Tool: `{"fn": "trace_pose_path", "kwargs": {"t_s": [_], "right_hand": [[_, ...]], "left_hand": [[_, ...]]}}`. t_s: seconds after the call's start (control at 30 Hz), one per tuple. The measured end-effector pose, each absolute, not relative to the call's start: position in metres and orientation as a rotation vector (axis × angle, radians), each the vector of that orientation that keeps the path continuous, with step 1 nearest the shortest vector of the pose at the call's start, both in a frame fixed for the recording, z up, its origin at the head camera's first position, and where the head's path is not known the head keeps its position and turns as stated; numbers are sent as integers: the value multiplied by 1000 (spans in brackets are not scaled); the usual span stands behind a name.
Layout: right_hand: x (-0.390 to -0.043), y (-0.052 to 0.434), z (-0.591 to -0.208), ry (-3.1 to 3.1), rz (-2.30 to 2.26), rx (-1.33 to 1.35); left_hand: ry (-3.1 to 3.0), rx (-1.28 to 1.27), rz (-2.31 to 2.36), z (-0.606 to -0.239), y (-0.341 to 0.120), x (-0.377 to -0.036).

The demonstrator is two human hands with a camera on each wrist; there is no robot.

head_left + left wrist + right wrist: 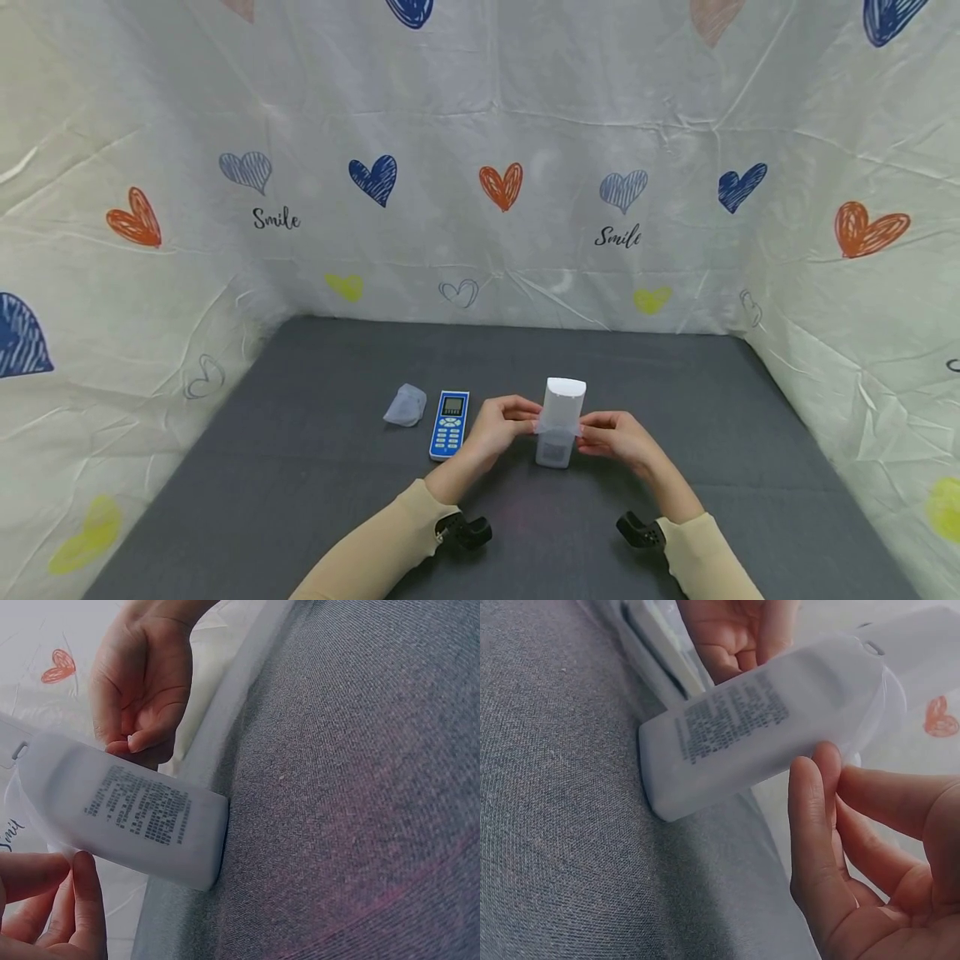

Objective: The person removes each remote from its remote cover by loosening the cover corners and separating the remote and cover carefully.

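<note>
Your fingers cover the middle of the white remote control (561,421) in the head view, and the printed label on its back is too blurred to read in either wrist view. The remote stands upright on its lower end on the grey table cloth (315,467), inside a thin clear sleeve (558,427); it is just right of the blue remote (449,424). Your left hand (501,425) and right hand (617,439) each pinch the sleeve's edge at mid-height between thumb and fingertips, one on each side. Only the wrist views show the label text and the remote's rounded end touching the cloth. Only the head view shows a crumpled clear cover (406,406) just left of the blue remote.
</note>
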State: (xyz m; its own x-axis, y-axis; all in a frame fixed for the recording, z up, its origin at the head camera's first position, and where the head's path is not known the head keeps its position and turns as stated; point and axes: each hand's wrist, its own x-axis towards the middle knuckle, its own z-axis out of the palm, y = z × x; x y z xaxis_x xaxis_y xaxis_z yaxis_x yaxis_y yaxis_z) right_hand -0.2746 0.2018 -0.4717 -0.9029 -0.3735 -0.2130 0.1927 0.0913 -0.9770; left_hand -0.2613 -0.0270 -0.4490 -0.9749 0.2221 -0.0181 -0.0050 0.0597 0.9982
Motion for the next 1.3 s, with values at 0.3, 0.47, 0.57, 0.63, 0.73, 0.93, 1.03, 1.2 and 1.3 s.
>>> {"fn": "trace_pose_path", "kwargs": {"t_s": [0.3, 0.47, 0.57, 0.63, 0.73, 0.93, 1.03, 1.2, 1.3], "right_hand": [[-274, 201, -474, 1968, -1851, -151], [-273, 199, -478, 2002, -1814, -154], [-271, 199, -482, 1994, -1791, -157], [-270, 199, -484, 1987, -1790, -152], [-270, 198, -484, 1985, -1796, -148], [-270, 197, -486, 1962, -1812, -132], [-270, 197, -487, 1961, -1811, -124], [-272, 197, -490, 1958, -1815, -112], [-273, 197, -490, 1956, -1816, -107]], "left_hand": [[2184, 215, 2022, -474, -25, -275], [2241, 177, 1961, -486, -25, -277], [2231, 127, 1928, -490, -26, -274], [2210, 118, 1933, -491, -26, -273], [2206, 126, 1935, -492, -26, -273], [2201, 117, 1932, -495, -26, -276], [2189, 129, 1943, -495, -26, -276], [2205, 154, 1934, -472, -25, -263], [2212, 147, 1926, -468, -25, -260]]}}
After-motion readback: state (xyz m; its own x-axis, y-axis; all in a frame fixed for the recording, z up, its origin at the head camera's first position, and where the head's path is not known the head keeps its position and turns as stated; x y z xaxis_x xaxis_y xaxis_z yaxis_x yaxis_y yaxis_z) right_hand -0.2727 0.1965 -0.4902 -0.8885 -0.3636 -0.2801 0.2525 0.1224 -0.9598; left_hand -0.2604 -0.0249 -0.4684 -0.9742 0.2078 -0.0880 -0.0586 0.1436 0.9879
